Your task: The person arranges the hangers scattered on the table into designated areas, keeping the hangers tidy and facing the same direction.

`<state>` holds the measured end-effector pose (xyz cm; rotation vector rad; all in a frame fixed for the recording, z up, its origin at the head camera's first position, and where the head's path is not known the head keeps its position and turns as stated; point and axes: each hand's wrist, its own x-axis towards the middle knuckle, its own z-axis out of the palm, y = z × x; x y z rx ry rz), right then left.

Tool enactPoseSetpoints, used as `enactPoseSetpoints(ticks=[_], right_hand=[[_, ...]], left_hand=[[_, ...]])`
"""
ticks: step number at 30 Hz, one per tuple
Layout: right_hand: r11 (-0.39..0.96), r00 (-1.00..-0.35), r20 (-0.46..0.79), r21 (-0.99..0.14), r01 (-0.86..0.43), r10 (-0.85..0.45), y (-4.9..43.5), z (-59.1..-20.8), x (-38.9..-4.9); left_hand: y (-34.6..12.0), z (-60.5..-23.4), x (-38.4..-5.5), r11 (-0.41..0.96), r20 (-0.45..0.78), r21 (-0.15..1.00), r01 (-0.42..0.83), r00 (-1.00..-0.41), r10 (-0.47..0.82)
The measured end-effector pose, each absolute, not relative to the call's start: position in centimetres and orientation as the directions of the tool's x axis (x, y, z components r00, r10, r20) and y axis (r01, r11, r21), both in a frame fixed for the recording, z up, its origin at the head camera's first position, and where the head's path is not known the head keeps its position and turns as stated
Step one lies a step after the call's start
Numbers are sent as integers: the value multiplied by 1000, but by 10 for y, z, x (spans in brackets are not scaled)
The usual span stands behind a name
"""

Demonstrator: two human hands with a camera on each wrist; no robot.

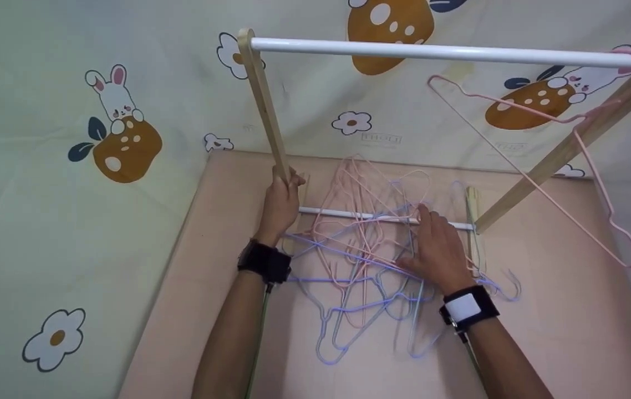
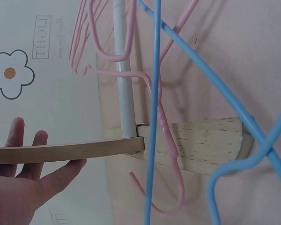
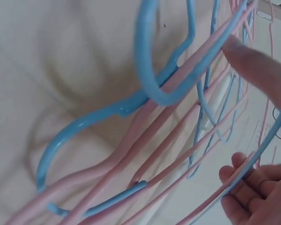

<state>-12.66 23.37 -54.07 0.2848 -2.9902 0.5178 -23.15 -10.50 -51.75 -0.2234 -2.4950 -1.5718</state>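
Note:
A clothes rack with wooden legs and a white top rail (image 1: 448, 52) stands over a tangle of pink and blue clothes hangers (image 1: 349, 302). My left hand (image 1: 282, 205) grips the left wooden leg (image 1: 264, 105) low down. In the left wrist view its fingers (image 2: 40, 138) lie around that leg. Among the hangers, my right hand (image 1: 440, 249) holds some of them. In the right wrist view the thumb (image 3: 257, 65) touches a blue hanger, and the curled fingers (image 3: 246, 187) meet pink and blue wires. Overlapping wires hide exactly which hangers are held.
One pink hanger (image 1: 537, 183) hangs from the rail's right end, by the right wooden leg (image 1: 559, 149). A lower white bar (image 1: 337, 213) runs behind the hangers between wooden feet. Cream printed sheeting (image 1: 143, 233) rises behind and at left of the pink surface (image 1: 559, 310).

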Motion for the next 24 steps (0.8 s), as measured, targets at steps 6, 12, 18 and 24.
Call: enactPoseSetpoints(ticks=[6, 12, 18, 24], right_hand=[[942, -978, 153, -284, -180, -141, 231, -538, -128], [943, -974, 171, -272, -191, -148, 230, -538, -127], [926, -942, 278, -269, -265, -189, 232, -540, -128], [889, -895, 407, -320, -328, -184, 230, -536, -131]], left_hand=[[-105, -516, -233, 426, 235, 874, 235, -970, 54], [-105, -517, -234, 422, 245, 871, 251, -967, 68], [-105, -519, -233, 445, 242, 862, 242, -969, 59], [-105, -518, -232, 426, 229, 875, 229, -972, 53]])
